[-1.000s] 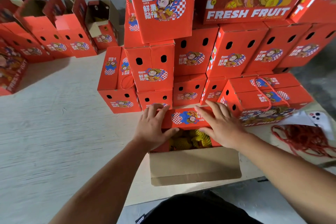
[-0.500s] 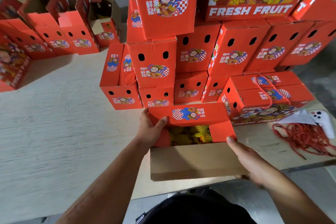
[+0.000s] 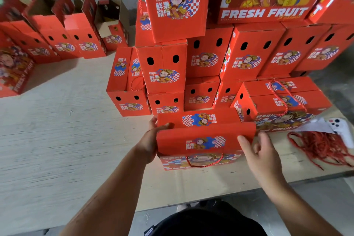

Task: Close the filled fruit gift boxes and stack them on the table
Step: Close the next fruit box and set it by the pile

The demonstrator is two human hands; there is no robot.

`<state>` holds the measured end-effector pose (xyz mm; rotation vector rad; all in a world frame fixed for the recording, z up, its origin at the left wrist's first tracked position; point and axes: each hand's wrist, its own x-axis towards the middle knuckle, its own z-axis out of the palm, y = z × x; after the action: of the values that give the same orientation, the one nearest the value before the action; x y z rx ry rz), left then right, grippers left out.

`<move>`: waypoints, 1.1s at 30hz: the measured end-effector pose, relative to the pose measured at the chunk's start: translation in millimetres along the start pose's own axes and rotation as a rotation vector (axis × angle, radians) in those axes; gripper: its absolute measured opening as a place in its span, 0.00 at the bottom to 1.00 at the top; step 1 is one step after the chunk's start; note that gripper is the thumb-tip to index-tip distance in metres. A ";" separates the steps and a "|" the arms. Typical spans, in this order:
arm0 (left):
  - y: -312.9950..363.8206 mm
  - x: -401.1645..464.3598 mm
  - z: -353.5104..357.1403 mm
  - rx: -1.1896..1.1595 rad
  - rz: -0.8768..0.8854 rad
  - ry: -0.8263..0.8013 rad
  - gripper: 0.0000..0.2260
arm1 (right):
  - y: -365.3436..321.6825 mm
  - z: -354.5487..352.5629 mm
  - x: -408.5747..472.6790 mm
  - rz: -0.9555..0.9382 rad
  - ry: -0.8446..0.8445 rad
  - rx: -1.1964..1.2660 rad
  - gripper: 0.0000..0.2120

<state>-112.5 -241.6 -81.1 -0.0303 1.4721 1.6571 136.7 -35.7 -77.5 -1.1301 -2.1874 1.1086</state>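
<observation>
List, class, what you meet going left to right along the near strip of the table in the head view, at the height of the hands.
Left hand → gift box → right hand → red cords → white phone.

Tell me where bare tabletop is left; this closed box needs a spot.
The widest bare patch is the table left of the left hand, between the open boxes at the back left and the near edge. A narrow strip runs before the box in hand. Right is crowded: red cords, a white device, the stack behind.
</observation>
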 end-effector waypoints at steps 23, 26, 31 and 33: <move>-28.3 -22.5 35.8 1.734 0.865 0.295 0.43 | -20.8 13.6 43.3 -0.572 -0.290 -0.887 0.53; -30.6 -24.1 37.8 1.758 0.853 0.314 0.44 | -17.2 13.7 41.8 -0.576 -0.305 -0.882 0.55; -27.6 -27.0 42.8 1.795 0.713 0.265 0.50 | -18.2 14.3 46.6 -0.554 -0.465 -0.822 0.63; -21.7 -26.8 47.2 1.840 0.589 0.209 0.55 | -21.9 13.6 50.0 -0.535 -0.511 -0.812 0.63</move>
<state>-58.9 -221.4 -69.6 1.3209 2.7589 0.0717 88.8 -8.4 -66.7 -0.4406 -3.2230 0.2615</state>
